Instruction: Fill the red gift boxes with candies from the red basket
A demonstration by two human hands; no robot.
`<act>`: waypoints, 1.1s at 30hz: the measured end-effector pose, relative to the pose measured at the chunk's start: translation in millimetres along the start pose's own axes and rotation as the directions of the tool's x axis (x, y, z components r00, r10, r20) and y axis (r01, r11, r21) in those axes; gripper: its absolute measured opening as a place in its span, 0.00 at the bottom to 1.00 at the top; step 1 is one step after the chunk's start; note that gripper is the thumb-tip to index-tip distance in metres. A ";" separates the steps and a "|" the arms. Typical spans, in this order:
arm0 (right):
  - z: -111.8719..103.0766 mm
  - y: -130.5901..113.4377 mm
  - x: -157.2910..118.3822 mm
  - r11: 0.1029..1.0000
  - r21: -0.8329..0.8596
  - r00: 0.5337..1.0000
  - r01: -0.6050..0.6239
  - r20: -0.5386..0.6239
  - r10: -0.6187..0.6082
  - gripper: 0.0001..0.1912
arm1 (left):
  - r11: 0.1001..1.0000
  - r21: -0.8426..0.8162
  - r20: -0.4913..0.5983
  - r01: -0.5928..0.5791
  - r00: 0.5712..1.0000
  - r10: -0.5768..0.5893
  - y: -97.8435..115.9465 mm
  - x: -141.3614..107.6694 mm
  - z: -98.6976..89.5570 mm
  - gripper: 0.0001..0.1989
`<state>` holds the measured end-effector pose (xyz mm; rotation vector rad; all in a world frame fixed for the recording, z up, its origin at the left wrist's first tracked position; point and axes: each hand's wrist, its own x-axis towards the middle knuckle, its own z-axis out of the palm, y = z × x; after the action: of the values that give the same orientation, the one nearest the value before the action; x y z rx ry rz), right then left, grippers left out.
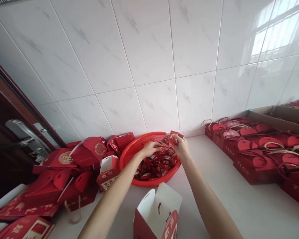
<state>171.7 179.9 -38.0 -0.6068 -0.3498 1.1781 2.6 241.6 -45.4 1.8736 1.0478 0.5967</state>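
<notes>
A round orange-red plastic basket stands against the wall, with a pile of small, shiny red wrapped candies inside. My left hand is over the pile, fingers curled together at the tips; what they pinch, if anything, is too small to make out. At the basket's back right rim, my right hand grips a small red packet between thumb and fingers. Close to me, between my forearms, is an open red gift box with a white inside and its flaps up.
Folded red gift boxes are heaped on the left, beside a dark door with a metal handle. Rows of closed red boxes with rope handles fill the right side. Behind them are cardboard cartons. A tiled wall bounds the white counter.
</notes>
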 end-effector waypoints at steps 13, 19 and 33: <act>-0.6 -4.0 -3.7 0.999 -0.027 0.997 -0.020 0.076 0.023 0.06 | 0.967 -0.210 -0.201 -0.142 0.975 0.099 55.9 -112.2 15.1 0.16; 11.8 -17.3 -17.3 0.998 -0.060 0.981 -0.034 0.189 0.045 0.06 | 0.985 0.058 0.121 -0.160 0.981 0.152 80.8 -163.6 24.1 0.14; 38.8 -76.7 -90.3 0.941 -0.334 0.778 0.058 0.606 0.167 0.07 | 0.803 0.595 0.102 0.029 0.989 -0.111 84.3 -199.2 12.3 0.12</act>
<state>175.7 86.4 44.4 -0.4987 -1.1368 1.3739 -57.7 45.2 23.6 2.3585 1.3101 0.0835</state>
